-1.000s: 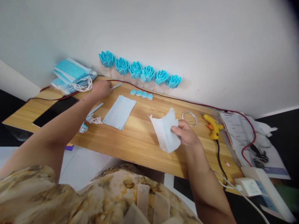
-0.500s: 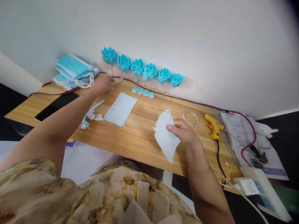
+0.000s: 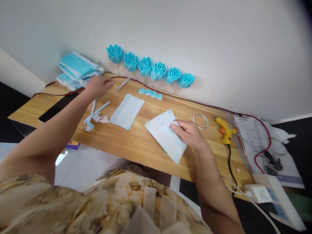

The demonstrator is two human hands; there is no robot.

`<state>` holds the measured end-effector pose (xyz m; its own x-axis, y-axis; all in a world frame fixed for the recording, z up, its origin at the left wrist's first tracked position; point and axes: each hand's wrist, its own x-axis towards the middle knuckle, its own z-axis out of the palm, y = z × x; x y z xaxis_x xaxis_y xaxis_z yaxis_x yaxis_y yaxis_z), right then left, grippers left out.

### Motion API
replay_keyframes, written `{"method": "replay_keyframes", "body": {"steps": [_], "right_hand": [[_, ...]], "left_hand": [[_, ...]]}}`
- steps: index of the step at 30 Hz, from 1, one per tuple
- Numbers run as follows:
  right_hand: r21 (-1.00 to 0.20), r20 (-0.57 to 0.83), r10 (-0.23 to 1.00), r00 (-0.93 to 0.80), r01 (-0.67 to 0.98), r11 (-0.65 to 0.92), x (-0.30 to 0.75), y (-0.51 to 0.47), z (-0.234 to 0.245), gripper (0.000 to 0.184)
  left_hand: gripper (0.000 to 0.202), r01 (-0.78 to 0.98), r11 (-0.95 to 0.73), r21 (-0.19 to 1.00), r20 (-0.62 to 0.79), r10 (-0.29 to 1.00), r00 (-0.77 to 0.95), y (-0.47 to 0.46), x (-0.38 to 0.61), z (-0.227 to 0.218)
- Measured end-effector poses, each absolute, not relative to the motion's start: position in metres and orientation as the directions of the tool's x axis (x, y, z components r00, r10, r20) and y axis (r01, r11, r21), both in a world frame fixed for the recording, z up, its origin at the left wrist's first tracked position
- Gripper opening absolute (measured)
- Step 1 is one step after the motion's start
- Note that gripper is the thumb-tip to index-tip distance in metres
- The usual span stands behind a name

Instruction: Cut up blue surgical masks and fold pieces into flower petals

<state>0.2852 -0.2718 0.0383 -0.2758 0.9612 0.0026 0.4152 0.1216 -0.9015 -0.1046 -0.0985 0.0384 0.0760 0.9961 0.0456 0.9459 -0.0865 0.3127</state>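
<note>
Pale blue sheet [image 3: 164,136] was up over the right-of-middle part of the desk [image 3: 126,143], gripped by one edge between the thumb and fingers of the right hand [image 3: 188,131]. Left hand [image 3: 98,86] was off near the back, loosely open with nothing visible in it, near a small pale strip [image 3: 123,84] but not touching it. Honestly, the sheet looked like the weak spot — one-handed hold on something that thin, so my guess was the free corners could flop or crease if the wrist turned fast. A sloppy left-arm sweep could've scattered the scraps [image 3: 102,119] too, since that forearm ran close by. And the glue gun [image 3: 227,130] had its cord trailing near the right forearm, so a careless elbow might've dragged it; couldn't tell if it was hot.

Texture-wise: sheet seemed soft and papery, like the flat rectangular stack [image 3: 127,111]. Four small folded pieces [image 3: 148,92] had neat pointed tops, the six blue flowers [image 3: 145,66] had layered, angular petals, and the ring [image 3: 207,123] looked smooth and shiny — wire, maybe.
</note>
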Motion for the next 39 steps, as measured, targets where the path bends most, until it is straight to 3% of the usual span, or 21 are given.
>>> {"method": "replay_keyframes", "body": {"steps": [2,6,10,12,16,18,21,23,28,30,34,39], "right_hand": [[-0.939,-0.02,0.974,-0.224,0.339,0.059,0.288,-0.272,0.035,0.047],[-0.999,0.034,0.998,-0.045,0.027,0.035,0.298,-0.277,0.03,0.056],[-0.988,-0.066,0.982,-0.179,0.153,-0.038,0.292,-0.276,0.029,0.048],[-0.984,-0.095,0.97,-0.222,0.168,-0.057,0.288,-0.277,0.03,0.045],[-0.994,0.043,0.981,-0.19,-0.108,0.022,0.29,-0.283,0.039,0.056],[-0.994,0.017,0.956,-0.292,-0.106,-0.014,0.289,-0.284,0.045,0.059],[-0.979,-0.152,0.942,-0.301,0.177,-0.101,0.283,-0.28,0.048,0.051],[-0.953,-0.166,0.955,-0.246,0.29,-0.091,0.28,-0.278,0.045,0.051],[-0.987,-0.156,0.982,-0.104,-0.028,-0.16,0.286,-0.281,0.038,0.056],[-0.978,-0.202,0.97,-0.133,-0.026,-0.208,0.286,-0.28,0.037,0.055],[-0.941,-0.337,0.894,-0.294,0.141,-0.308,0.282,-0.274,0.034,0.05],[-0.976,-0.176,0.973,-0.149,-0.105,-0.192,0.29,-0.278,0.035,0.057]], "left_hand": [[0.05,0.948,-0.061,0.314,0.048,0.998,0.048,-0.105,-0.114,0.038],[0.051,0.964,0.0,0.266,0.014,1.0,-0.004,-0.12,-0.136,0.031],[0.051,0.977,0.017,0.21,-0.061,0.998,-0.004,-0.133,-0.147,0.022],[0.049,0.962,0.022,0.273,-0.08,0.997,0.0,-0.139,-0.146,0.02],[0.048,0.84,-0.039,0.541,-0.08,0.992,0.098,-0.153,-0.135,0.024],[0.046,0.873,-0.128,0.471,0.038,0.991,0.125,-0.161,-0.129,0.028],[0.045,0.906,-0.272,0.325,0.232,0.951,0.203,-0.172,-0.118,0.029],[0.042,0.867,-0.389,0.311,0.246,0.914,0.322,-0.18,-0.11,0.025],[0.036,0.718,-0.637,0.281,0.071,0.76,0.646,-0.199,-0.088,0.002],[0.037,0.715,-0.648,0.263,0.059,0.75,0.659,-0.204,-0.08,-0.006],[0.042,0.714,-0.652,0.255,0.094,0.751,0.653,-0.205,-0.057,-0.011],[0.045,0.682,-0.68,0.27,0.079,0.722,0.688,-0.204,-0.036,-0.01]]}}
